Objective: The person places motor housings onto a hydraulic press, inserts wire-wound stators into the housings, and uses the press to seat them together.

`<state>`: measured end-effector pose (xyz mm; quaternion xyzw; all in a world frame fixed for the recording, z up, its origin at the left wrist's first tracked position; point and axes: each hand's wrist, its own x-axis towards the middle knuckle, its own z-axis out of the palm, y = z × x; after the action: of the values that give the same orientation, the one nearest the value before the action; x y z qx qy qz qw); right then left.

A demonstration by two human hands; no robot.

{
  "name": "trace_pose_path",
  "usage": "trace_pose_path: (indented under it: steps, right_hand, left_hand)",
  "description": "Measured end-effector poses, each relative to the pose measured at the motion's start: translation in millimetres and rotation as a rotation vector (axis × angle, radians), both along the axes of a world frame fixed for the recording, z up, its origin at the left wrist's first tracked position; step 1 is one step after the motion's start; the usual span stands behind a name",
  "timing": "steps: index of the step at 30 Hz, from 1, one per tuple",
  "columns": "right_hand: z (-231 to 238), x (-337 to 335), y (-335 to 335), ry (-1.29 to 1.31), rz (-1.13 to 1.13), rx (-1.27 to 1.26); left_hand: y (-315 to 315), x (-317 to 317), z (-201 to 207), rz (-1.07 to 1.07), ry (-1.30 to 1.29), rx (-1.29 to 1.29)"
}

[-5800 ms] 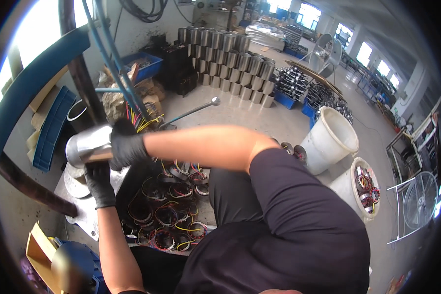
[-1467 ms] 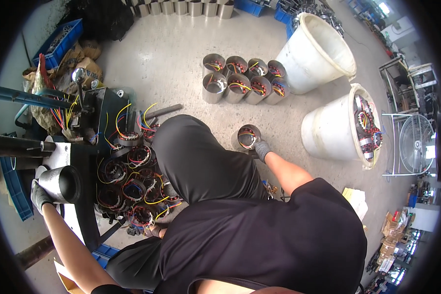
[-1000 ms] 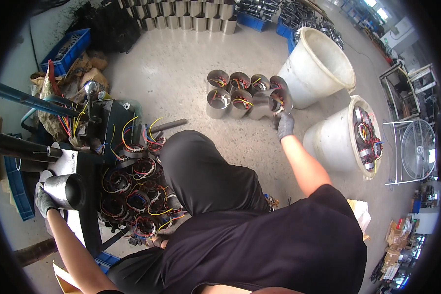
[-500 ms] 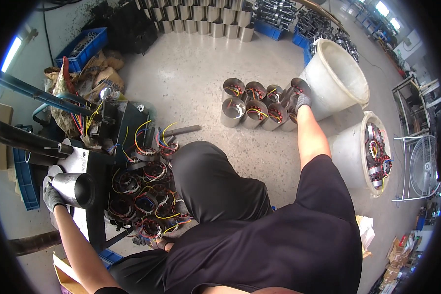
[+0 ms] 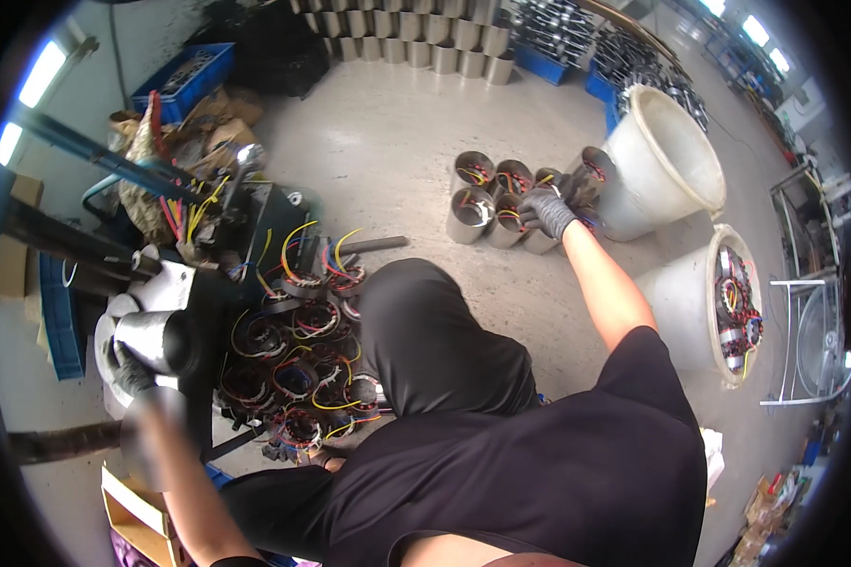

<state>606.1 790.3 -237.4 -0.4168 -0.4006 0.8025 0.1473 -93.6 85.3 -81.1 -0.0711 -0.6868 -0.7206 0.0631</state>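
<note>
My gloved left hand (image 5: 132,370) lies against the round metal plate end of a bare metal cylinder (image 5: 157,340), its fingers stretched along it. The cylinder rests sideways on the machine (image 5: 184,279) at the left, its dark mouth facing right. My right hand (image 5: 546,212), in a grey glove, hovers over a group of upright metal cylinders (image 5: 469,215), fingers apart and nothing seen in them. Wound coils with yellow and red wires show inside several of these cylinders. At the group's right end, one cylinder (image 5: 593,170) leans against the big white tub (image 5: 624,203).
Loose wire-wound stator rings (image 5: 293,378) crowd the floor beside my knee. A second white tub (image 5: 676,307) holds more wound parts at the right. Stacked metal cylinders (image 5: 444,59) and blue bins (image 5: 541,66) stand at the back; a fan (image 5: 820,340) is far right.
My right hand has moved left and nearer, away from the cylinder by the tub, over the middle of the group. My left hand has shifted along the metal cylinder's end. The view has turned slightly.
</note>
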Motion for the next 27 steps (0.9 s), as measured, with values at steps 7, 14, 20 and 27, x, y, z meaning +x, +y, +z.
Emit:
trace_pose_path:
  steps: [7,14,20,27]
  right_hand:
    - [228.7,-252.7,-231.0,-0.075,0.829,1.301]
    - [265.7,-390.5,-434.8,0.185,1.103,0.883]
    - [202.1,-502.1,-497.1,0.406,0.777,0.645]
    - [219.6,-524.4,-542.8,0.468,0.866,-0.126]
  left_hand:
    - [-51.3,25.2,-23.2,0.175,0.279,-0.209]
    - [-12.4,97.8,56.0,0.304,0.132,-0.14]
    - [1.8,120.9,64.6,0.446,-0.249,0.607]
    - [13.0,138.9,41.4,0.013,-0.68,0.666]
